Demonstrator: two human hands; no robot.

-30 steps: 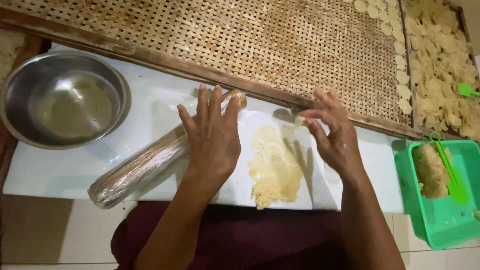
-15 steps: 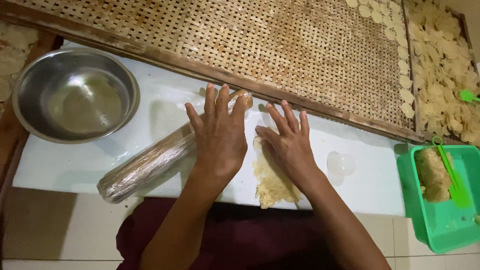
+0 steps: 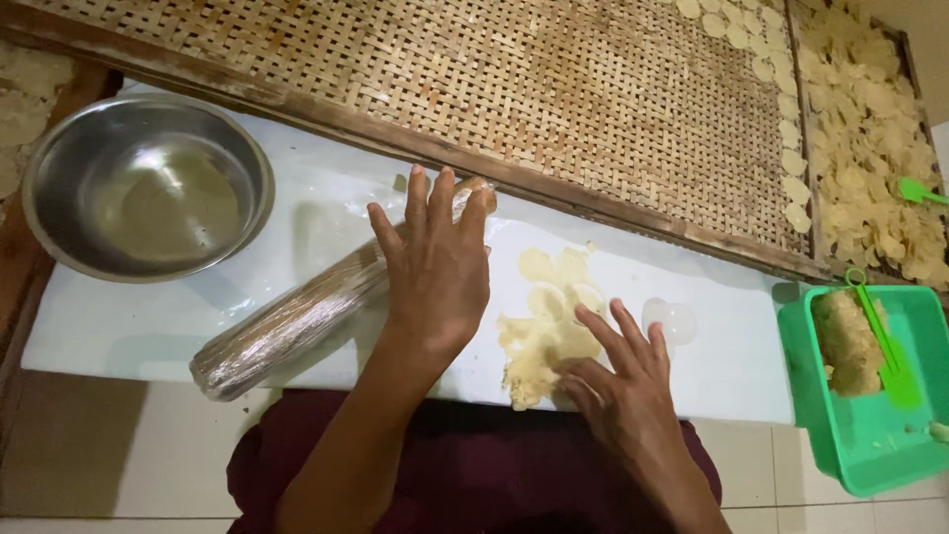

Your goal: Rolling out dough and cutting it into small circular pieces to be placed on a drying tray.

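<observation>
Since the earlier frame, my right hand (image 3: 625, 388) has slid off the dough sheet's middle to its near edge; my left hand (image 3: 435, 267) stays flat on the rolling pin (image 3: 297, 316).
Flattened dough sheet (image 3: 544, 331) lies on the white board (image 3: 129, 326) under my right fingertips, fingers spread open, gripping nothing. Left fingers open, pressing the foil-wrapped pin. Right of my right fingers: round cutter (image 3: 670, 318), then green tub (image 3: 870, 435). Left: steel bowl (image 3: 148, 183). Beyond: woven tray (image 3: 554, 89).

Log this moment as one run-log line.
left hand flat on wrapped rolling pin | right hand on rolled dough | steel bowl left | green tub right
</observation>
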